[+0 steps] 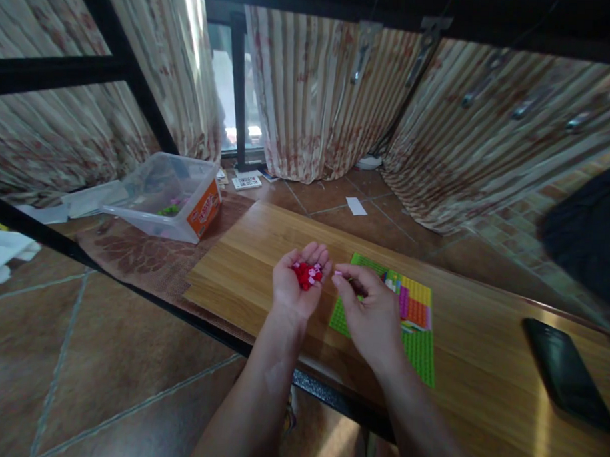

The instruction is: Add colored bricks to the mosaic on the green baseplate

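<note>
My left hand (294,281) is turned palm up and cupped around a small heap of red and pink toy bricks (307,275). Just to its right, my right hand (372,311) pinches a small pink brick (338,273) between thumb and forefinger. Beneath the right hand lies a green studded baseplate (420,358), partly hidden by that hand and wrist. Yellow, orange, magenta and other coloured bricks (416,304) are fixed on the baseplate's right half.
The wooden board (249,253) bears the baseplate and, at right, a black phone (567,371). A clear plastic bin (161,183) with some green and pink pieces stands at the left on a brown cloth (138,263). Dark metal bars (139,109) cross the left side; striped curtains (310,89) hang behind.
</note>
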Motion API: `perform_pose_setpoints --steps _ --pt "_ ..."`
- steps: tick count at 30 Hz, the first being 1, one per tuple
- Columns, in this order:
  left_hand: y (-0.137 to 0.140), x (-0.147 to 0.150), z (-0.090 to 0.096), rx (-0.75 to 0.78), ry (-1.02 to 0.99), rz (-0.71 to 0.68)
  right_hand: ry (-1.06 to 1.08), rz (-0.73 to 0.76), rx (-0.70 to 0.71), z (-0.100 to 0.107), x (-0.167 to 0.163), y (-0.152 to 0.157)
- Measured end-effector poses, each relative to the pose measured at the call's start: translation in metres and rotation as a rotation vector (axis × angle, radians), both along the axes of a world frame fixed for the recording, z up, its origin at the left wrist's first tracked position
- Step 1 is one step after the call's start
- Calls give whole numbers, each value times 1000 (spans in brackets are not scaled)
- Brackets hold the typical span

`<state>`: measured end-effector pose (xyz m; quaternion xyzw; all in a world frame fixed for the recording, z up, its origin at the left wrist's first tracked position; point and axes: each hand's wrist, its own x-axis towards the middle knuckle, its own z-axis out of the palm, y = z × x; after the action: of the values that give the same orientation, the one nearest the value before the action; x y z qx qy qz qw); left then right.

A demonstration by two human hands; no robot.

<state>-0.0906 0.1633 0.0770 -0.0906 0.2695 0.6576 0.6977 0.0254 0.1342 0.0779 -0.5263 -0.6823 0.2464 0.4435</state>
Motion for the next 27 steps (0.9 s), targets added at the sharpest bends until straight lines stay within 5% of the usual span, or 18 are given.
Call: perform_pose_setpoints --steps 4,6,10,14,22,27 --pt "-3 5 4 7 -71 -57 -10 -6 31 4 3 10" --pt "-3 3 6 16 -112 -17 -210 -121 44 -7 9 13" --pt "-1 -6 5 28 -151 100 -661 -121 -34 -32 15 14" --pt "1 -13 4 5 -150 161 -809 -110 -109 -44 13 19" --pt "2 -18 2 -4 -107 187 -695 -80 -66 -53 13 26" --pt "1 -14 1 -32 -4 78 -343 -89 18 -26 2 19"
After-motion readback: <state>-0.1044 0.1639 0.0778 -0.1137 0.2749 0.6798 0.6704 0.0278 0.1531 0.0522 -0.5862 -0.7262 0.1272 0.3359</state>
